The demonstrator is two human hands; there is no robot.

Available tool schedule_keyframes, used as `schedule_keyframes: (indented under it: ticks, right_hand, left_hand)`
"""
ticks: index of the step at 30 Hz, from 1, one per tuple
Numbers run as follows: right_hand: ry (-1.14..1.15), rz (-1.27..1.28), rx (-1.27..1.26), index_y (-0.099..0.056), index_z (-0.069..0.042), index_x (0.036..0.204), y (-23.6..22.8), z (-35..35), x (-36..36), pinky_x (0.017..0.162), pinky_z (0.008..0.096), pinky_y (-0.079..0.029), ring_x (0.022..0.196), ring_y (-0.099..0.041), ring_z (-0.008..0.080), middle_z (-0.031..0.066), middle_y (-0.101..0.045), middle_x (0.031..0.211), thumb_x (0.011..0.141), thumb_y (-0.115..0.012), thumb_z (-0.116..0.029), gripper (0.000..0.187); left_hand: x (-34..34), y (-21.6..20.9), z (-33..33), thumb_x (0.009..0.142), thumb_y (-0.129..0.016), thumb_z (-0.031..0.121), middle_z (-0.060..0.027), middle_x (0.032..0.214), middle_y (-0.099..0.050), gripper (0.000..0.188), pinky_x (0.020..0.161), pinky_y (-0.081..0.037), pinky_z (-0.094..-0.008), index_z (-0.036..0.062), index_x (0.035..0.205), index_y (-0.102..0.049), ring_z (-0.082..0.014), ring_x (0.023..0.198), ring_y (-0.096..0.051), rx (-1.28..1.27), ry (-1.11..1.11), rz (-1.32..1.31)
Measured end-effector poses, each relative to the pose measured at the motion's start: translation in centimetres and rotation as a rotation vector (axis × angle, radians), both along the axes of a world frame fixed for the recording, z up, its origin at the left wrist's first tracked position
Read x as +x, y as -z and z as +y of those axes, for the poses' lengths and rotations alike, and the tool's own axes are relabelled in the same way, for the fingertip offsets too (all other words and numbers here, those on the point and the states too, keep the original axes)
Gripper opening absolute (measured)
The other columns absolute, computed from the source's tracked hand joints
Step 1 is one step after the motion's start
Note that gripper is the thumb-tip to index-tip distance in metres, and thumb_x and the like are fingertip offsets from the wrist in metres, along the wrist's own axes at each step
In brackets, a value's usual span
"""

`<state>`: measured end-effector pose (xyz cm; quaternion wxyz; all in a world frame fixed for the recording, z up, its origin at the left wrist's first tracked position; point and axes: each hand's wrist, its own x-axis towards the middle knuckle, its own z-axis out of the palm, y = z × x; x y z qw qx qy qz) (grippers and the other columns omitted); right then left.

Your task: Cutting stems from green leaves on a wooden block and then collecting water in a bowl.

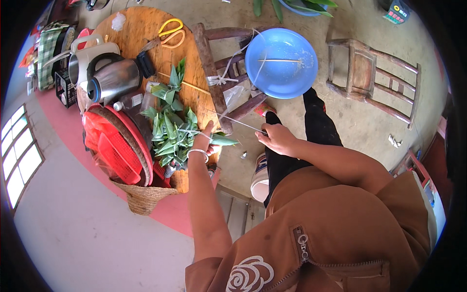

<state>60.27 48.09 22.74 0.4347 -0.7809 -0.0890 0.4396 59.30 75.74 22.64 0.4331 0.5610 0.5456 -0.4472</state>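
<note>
My left hand, with a pale bangle at the wrist, is closed at the table's edge beside a pile of green leaf-wrapped dumplings. A pointed green leaf sticks out past its fingers, apparently from a leaf-wrapped dumpling in its grip; the hand covers most of it. White string lies across the leaves there. My right hand pinches a thin pale string, pulled straight toward the wooden chair's post on the left. More white string is knotted on that chair.
On the round wooden table stand a steel kettle, yellow-handled scissors and red baskets. A blue basin with a chopstick inside rests on the chair. Another wooden chair lies to the right; a white bucket stands below.
</note>
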Motion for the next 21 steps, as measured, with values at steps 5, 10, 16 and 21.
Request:
schedule_keyframes:
  ticks: [5, 10, 16, 21]
  right_hand:
    - [-0.013, -0.073, -0.017, -0.056, -0.001, 0.076, -0.8, 0.5, -0.3, 0.057, 0.0462, -0.045, 0.060, -0.059, 0.0369, 0.0178, -0.058, 0.060, 0.088, -0.051, -0.035, 0.036]
    - [-0.028, -0.141, -0.016, -0.055, -0.002, 0.074, -0.3, 1.5, -1.1, 0.055, 0.0466, -0.045, 0.058, -0.058, 0.0368, 0.0171, -0.057, 0.058, 0.087, -0.052, -0.035, 0.036]
    - [-0.037, -0.157, 0.004, -0.054, -0.002, 0.074, 0.4, 2.5, -1.8, 0.054, 0.0464, -0.045, 0.057, -0.058, 0.0368, 0.0165, -0.056, 0.057, 0.087, -0.052, -0.034, 0.035]
    - [-0.074, -0.182, -0.030, -0.055, -0.002, 0.075, 1.9, 2.8, -1.9, 0.054, 0.0460, -0.047, 0.057, -0.059, 0.0359, 0.0155, -0.057, 0.058, 0.087, -0.052, -0.033, 0.033]
  left_hand:
    - [-1.5, 0.2, -2.6, 0.079, -0.051, 0.062, -0.0084, 0.051, -0.054, 0.060, 0.031, -0.028, -0.0270, 0.0033, 0.080, -0.060, -0.0122, 0.032, -0.038, 0.172, -0.054, -0.070]
    - [-3.1, 1.8, -2.6, 0.080, -0.049, 0.060, -0.0088, 0.052, -0.054, 0.058, 0.032, -0.028, -0.0257, 0.0044, 0.089, -0.061, -0.0119, 0.034, -0.039, 0.180, -0.196, -0.098]
    - [-3.8, 2.6, -1.1, 0.079, -0.050, 0.061, -0.0079, 0.054, -0.054, 0.054, 0.034, -0.029, -0.0243, 0.0086, 0.083, -0.061, -0.0129, 0.035, -0.039, 0.046, -0.397, -0.018]
    - [-3.9, 2.8, -1.1, 0.080, -0.049, 0.062, -0.0073, 0.052, -0.051, 0.056, 0.033, -0.029, -0.0249, 0.0072, 0.079, -0.060, -0.0139, 0.036, -0.040, -0.123, -0.561, -0.005]
